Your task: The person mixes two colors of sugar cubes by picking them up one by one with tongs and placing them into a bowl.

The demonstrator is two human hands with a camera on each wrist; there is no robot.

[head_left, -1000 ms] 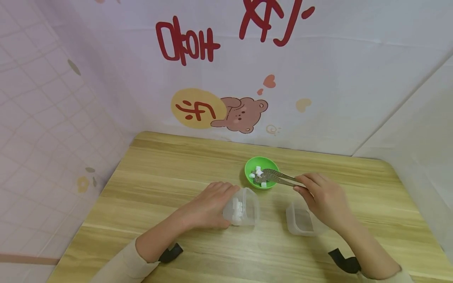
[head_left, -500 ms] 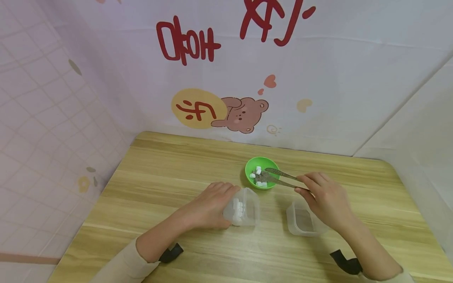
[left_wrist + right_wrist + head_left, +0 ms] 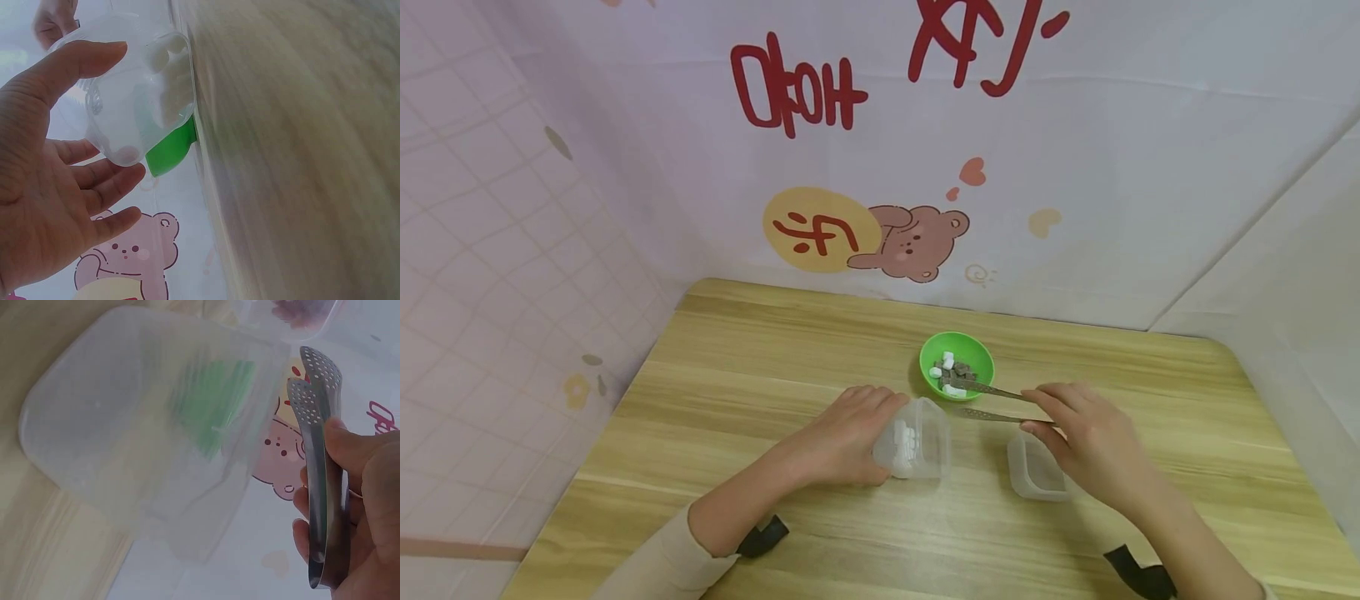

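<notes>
My left hand (image 3: 850, 437) grips a clear plastic container (image 3: 934, 446) lying on its side, its mouth facing right. Small white pieces (image 3: 904, 446) are heaped inside it, and in the left wrist view the thumb and fingers pinch it from opposite sides. A pair of metal tongs (image 3: 328, 506) with perforated tips is in my right hand (image 3: 1086, 442). Their arms stand apart with nothing between them, one tip overlapping the near side of the green bowl (image 3: 981, 354) and the other in front of it. Several white pieces (image 3: 948, 360) and grey-brown bits (image 3: 964, 372) lie in the bowl.
A second translucent container (image 3: 1037, 475) stands upright under my right hand, partly hidden by it. Wooden tabletop (image 3: 775, 333) surrounds everything, and a printed cloth (image 3: 700, 167) hangs behind its far edge. Black straps (image 3: 763, 535) stick out near both wrists.
The tongs have spread apart and moved out of the bowl's middle toward me. A white piece from between their tips now lies in the bowl. My left hand stays still.
</notes>
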